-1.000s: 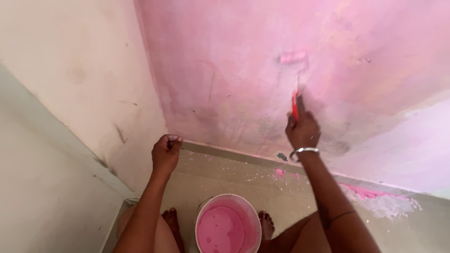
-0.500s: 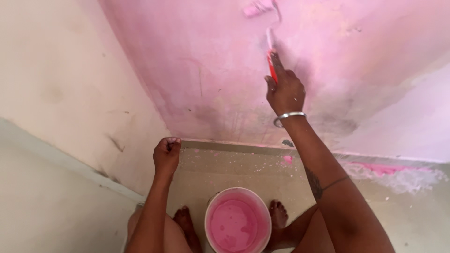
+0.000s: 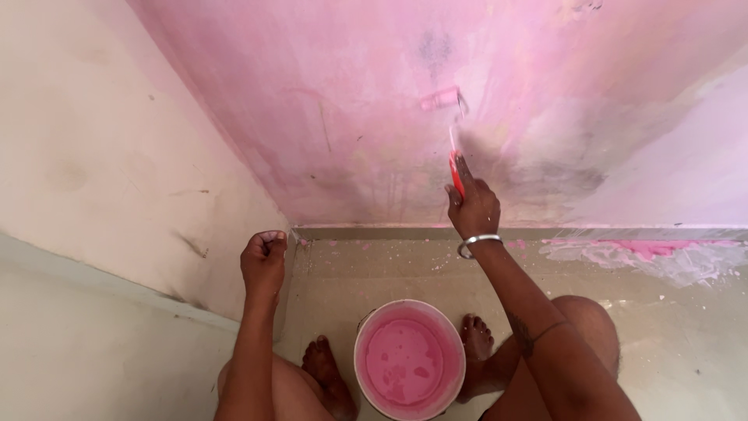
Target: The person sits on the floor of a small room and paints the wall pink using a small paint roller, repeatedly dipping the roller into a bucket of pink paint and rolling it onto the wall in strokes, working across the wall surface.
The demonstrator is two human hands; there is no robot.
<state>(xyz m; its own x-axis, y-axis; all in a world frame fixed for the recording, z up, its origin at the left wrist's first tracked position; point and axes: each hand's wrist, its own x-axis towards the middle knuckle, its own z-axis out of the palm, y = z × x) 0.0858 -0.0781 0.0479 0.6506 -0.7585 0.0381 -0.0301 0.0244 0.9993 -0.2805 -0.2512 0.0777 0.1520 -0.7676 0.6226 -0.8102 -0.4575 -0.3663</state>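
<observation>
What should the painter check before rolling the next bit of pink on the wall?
1. Right hand grips the roller handle: ok.
2. Roller head flat on the pink wall: ok.
3. Paint left on the roller: cannot tell.
4. Bucket holds pink paint, close between the feet: ok.
5. Floor free of spills: not ok, pink splashes along the wall.
6. Left hand steady at the corner: ok.

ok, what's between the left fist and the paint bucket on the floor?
Head view: the person's left foot and bare floor with small pink spatters lie between the left hand and the bucket of pink paint.
</observation>
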